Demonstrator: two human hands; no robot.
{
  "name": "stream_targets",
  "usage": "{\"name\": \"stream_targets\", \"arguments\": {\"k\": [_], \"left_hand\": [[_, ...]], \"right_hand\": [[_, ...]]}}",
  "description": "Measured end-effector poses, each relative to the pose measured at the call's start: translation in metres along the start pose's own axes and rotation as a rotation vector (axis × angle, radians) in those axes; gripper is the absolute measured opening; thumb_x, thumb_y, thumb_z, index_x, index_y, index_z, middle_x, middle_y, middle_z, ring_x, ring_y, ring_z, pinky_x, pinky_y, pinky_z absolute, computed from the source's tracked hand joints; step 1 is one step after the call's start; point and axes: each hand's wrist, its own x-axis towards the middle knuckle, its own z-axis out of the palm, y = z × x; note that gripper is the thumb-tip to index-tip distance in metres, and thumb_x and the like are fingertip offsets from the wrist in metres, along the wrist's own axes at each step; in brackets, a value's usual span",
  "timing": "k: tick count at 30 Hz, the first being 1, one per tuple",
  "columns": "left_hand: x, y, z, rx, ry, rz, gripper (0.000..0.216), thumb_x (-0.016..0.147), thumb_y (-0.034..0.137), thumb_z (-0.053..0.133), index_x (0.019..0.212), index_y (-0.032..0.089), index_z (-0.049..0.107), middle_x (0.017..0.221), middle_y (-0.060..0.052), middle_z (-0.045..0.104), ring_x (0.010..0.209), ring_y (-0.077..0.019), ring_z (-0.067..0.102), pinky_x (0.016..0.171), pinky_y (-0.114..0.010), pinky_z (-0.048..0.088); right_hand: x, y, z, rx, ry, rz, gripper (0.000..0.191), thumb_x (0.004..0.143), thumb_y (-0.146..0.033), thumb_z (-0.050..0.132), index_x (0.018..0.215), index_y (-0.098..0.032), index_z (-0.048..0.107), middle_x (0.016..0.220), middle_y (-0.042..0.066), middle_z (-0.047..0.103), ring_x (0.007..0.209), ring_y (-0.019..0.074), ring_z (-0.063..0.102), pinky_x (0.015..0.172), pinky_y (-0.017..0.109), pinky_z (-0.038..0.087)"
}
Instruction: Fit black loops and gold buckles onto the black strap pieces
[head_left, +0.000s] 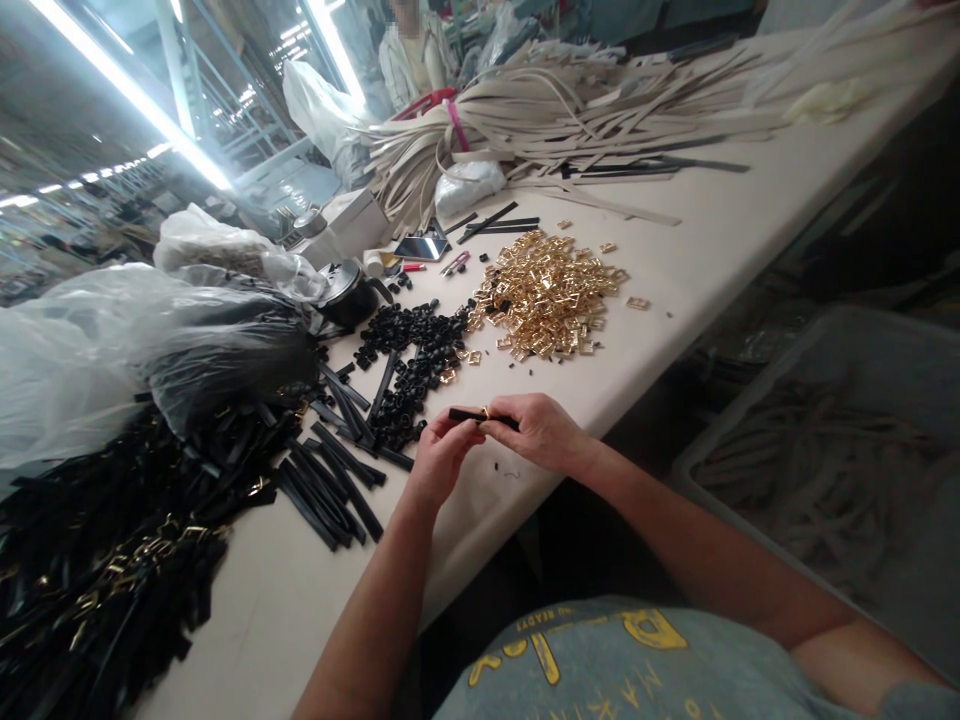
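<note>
Between my two hands, near the table's front edge, is a short black strap (466, 414) with a small gold buckle (486, 411) on it. My left hand (441, 455) pinches the strap at its left part. My right hand (541, 432) grips the other end, fingers closed beside the buckle. Just beyond my hands lie a heap of gold buckles (551, 295) and a pile of small black loops (416, 365). Loose black straps (330, 485) lie on the table to the left of my left hand.
A large heap of black straps with gold buckles (112, 570) and plastic bags (150, 330) fill the left. Behind are a black pot (349, 295), a phone (421, 247) and bundled beige strips (540, 105). A plastic bin (795, 350) stands right, below the table edge. Another person (412, 60) is at the back.
</note>
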Motion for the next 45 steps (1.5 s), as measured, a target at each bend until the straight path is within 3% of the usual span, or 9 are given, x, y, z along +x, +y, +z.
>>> {"name": "stream_targets", "arguments": {"k": [6,13,26,30,34,40,45], "left_hand": [[0.004,0.001,0.001,-0.001,0.044,-0.024,0.028,0.060,0.031,0.085,0.079,0.014,0.072,0.074,-0.001,0.068,0.061,-0.0078,0.059,0.061,-0.021,0.048],[0.006,0.003,-0.005,-0.055,0.161,0.049,0.026,0.058,0.025,0.086,0.077,0.015,0.072,0.068,0.000,0.067,0.057,-0.0063,0.058,0.057,-0.018,0.047],[0.004,0.000,0.000,-0.057,0.103,-0.020,0.027,0.061,0.029,0.085,0.080,0.015,0.073,0.074,-0.002,0.070,0.058,-0.0072,0.060,0.059,-0.020,0.048],[0.003,-0.003,-0.002,0.062,0.075,0.046,0.025,0.065,0.031,0.083,0.082,0.015,0.073,0.076,-0.001,0.070,0.064,-0.0080,0.059,0.065,-0.021,0.047],[0.004,-0.005,-0.001,0.111,0.083,0.126,0.021,0.066,0.028,0.082,0.080,0.016,0.071,0.071,0.001,0.066,0.062,-0.0066,0.054,0.064,-0.020,0.044],[0.004,-0.001,0.002,0.079,0.176,0.153,0.028,0.062,0.027,0.083,0.081,0.016,0.065,0.065,0.003,0.063,0.054,-0.0072,0.055,0.056,-0.021,0.043],[0.002,-0.001,0.002,0.101,0.161,0.168,0.028,0.065,0.028,0.081,0.083,0.016,0.063,0.068,0.003,0.064,0.056,-0.0081,0.059,0.057,-0.022,0.047]], "right_hand": [[0.000,-0.002,-0.002,-0.029,-0.020,-0.002,0.013,0.088,-0.023,0.058,0.081,-0.018,0.068,0.075,0.002,0.068,0.068,0.0133,0.057,0.062,0.023,0.033],[-0.002,0.001,-0.013,-0.101,-0.047,0.092,0.015,0.085,-0.020,0.055,0.075,-0.018,0.067,0.064,0.000,0.062,0.058,0.0118,0.051,0.057,0.024,0.031],[-0.002,-0.001,0.000,0.006,0.034,0.006,0.015,0.085,-0.016,0.052,0.078,-0.017,0.066,0.071,0.001,0.065,0.065,0.0130,0.056,0.063,0.024,0.037],[-0.004,0.001,0.004,0.168,0.063,0.014,0.013,0.083,-0.016,0.054,0.085,-0.018,0.067,0.078,0.002,0.068,0.070,0.0136,0.059,0.065,0.023,0.041],[-0.005,0.003,0.009,0.283,0.063,0.106,0.014,0.088,-0.025,0.055,0.084,-0.018,0.066,0.067,-0.001,0.064,0.056,0.0110,0.056,0.057,0.023,0.040],[-0.004,0.002,0.010,0.195,0.119,0.095,0.016,0.086,-0.029,0.058,0.078,-0.018,0.067,0.066,-0.001,0.064,0.060,0.0118,0.055,0.058,0.023,0.038],[-0.002,-0.002,0.010,0.095,0.156,0.155,0.015,0.083,-0.029,0.061,0.072,-0.019,0.066,0.065,-0.001,0.066,0.059,0.0116,0.056,0.058,0.023,0.037]]}}
